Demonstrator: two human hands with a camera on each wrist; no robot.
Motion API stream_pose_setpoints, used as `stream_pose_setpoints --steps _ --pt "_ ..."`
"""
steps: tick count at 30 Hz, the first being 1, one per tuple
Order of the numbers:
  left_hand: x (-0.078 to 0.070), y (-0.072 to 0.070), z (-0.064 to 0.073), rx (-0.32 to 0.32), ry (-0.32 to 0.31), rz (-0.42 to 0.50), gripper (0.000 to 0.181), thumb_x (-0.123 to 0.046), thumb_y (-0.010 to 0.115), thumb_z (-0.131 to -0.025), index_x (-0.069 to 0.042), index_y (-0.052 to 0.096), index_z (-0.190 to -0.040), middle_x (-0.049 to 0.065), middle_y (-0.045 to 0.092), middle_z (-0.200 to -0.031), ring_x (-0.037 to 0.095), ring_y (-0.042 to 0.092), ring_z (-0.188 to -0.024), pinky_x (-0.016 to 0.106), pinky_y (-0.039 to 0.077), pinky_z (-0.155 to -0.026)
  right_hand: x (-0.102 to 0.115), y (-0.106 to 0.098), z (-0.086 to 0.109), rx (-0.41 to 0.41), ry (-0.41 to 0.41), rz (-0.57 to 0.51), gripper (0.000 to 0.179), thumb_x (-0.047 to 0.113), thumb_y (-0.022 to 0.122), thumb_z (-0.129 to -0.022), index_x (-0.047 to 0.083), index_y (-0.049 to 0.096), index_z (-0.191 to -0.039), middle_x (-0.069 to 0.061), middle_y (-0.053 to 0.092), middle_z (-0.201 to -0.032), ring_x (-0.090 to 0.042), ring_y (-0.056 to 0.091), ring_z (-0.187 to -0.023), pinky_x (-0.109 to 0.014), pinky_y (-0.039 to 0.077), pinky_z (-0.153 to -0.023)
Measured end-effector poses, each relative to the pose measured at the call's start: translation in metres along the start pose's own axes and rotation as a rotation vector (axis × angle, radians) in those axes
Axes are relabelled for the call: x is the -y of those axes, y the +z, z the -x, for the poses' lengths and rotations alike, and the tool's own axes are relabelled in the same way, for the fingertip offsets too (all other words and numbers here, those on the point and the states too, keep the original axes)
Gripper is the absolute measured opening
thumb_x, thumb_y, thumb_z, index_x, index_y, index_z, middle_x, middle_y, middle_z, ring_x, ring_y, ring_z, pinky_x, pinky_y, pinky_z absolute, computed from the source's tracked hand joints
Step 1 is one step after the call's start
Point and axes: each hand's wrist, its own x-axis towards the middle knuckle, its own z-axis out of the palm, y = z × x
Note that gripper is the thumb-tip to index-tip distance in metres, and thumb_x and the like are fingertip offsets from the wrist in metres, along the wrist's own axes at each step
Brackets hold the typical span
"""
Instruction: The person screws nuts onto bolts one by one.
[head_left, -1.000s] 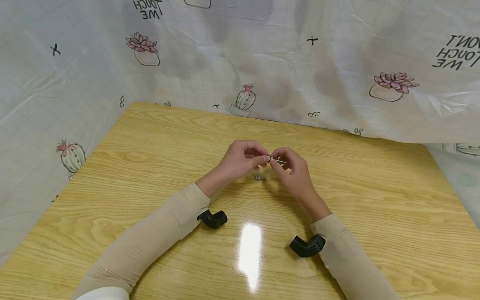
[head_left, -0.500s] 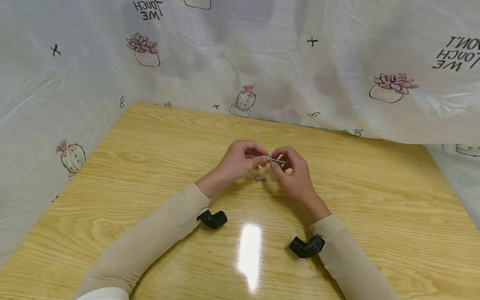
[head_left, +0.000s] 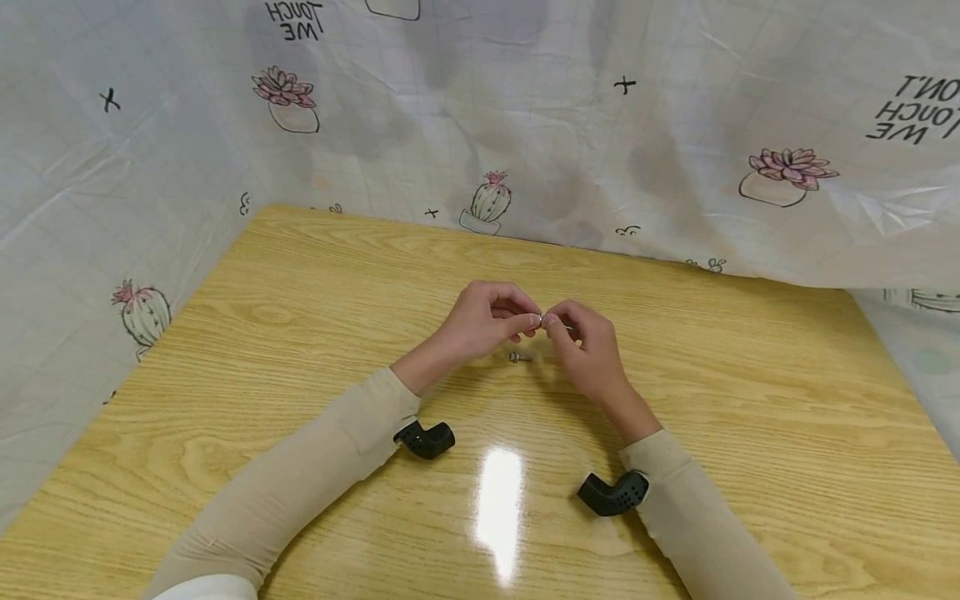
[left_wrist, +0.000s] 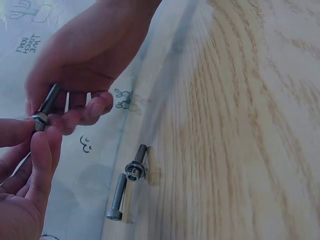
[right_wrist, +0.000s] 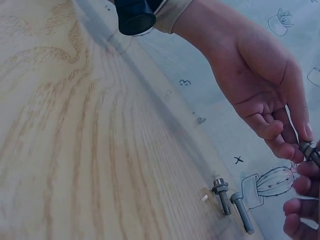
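Observation:
Over the table, my left hand [head_left: 480, 321] pinches the head end of a metal bolt [left_wrist: 50, 99] between thumb and fingers. My right hand [head_left: 588, 342] meets it from the other side, thumb and forefinger pinching the nut [left_wrist: 39, 119] on the bolt. The bolt's threaded shank points towards the right palm; fingers hide most of the head. Below the hands lie two more bolts: a socket-head bolt [left_wrist: 135, 169] with a nut and washer near its head, and a plain socket-head bolt [left_wrist: 117, 197] beside it.
The wood-grain table [head_left: 337, 275] spreads around the hands. Behind it hangs a pale sheet [head_left: 562, 142] printed with cacti and lettering. A black wrist camera [head_left: 426, 439] sits on the left sleeve, and another wrist camera [head_left: 613, 493] on the right one.
My right thumb and forefinger have come down and closed in against the left fingertips, covering more of the bolt's shank. The left hand and the loose bolts look unmoved.

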Motion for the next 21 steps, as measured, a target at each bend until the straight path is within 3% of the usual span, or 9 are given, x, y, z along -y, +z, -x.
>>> stream_pose_setpoints --steps 3,6,8,11,21 --pt "-0.001 0.0 0.0 0.007 0.007 0.004 0.007 -0.008 0.066 -0.091 -0.004 0.07 -0.096 0.016 0.071 -0.092 0.039 0.069 -0.09 0.049 0.058 -0.078 0.016 -0.003 -0.002 0.014 0.005 0.024 0.025 0.001 0.046 -0.099 -0.004 0.063 -0.08 -0.017 0.059 -0.068 -0.006 0.046 -0.058 -0.023 0.043 -0.055" --pt "0.0 0.0 -0.001 0.001 0.009 0.005 0.007 -0.008 0.066 -0.091 -0.005 0.07 -0.096 0.017 0.071 -0.094 0.039 0.069 -0.09 0.049 0.058 -0.079 0.024 -0.005 -0.002 0.002 0.004 0.026 0.018 -0.003 0.048 -0.097 -0.008 0.061 -0.087 -0.021 0.06 -0.075 -0.006 0.048 -0.06 -0.023 0.043 -0.056" --pt "0.001 0.0 -0.001 -0.006 0.006 0.004 0.007 -0.008 0.066 -0.092 -0.006 0.071 -0.096 0.016 0.071 -0.094 0.038 0.069 -0.09 0.049 0.057 -0.079 0.017 -0.003 -0.002 -0.012 -0.006 0.018 0.008 -0.004 0.053 -0.093 -0.007 0.061 -0.094 -0.019 0.062 -0.084 -0.006 0.053 -0.065 -0.023 0.045 -0.058" --pt "0.0 0.0 -0.001 -0.011 0.001 0.003 0.007 -0.008 0.066 -0.092 -0.006 0.071 -0.097 0.012 0.071 -0.093 0.038 0.069 -0.09 0.048 0.058 -0.079 0.005 -0.001 -0.001 -0.019 -0.029 0.003 0.013 -0.004 0.06 -0.088 -0.004 0.059 -0.101 -0.016 0.063 -0.094 -0.007 0.058 -0.074 -0.023 0.046 -0.062" --pt "-0.003 0.001 -0.002 -0.005 -0.002 0.011 0.008 -0.008 0.066 -0.091 -0.004 0.071 -0.096 0.013 0.071 -0.092 0.038 0.069 -0.089 0.049 0.057 -0.079 -0.01 -0.001 -0.002 -0.021 -0.057 -0.007 0.008 0.006 0.056 -0.095 0.004 0.063 -0.094 -0.008 0.065 -0.089 -0.012 0.06 -0.077 -0.022 0.046 -0.064"
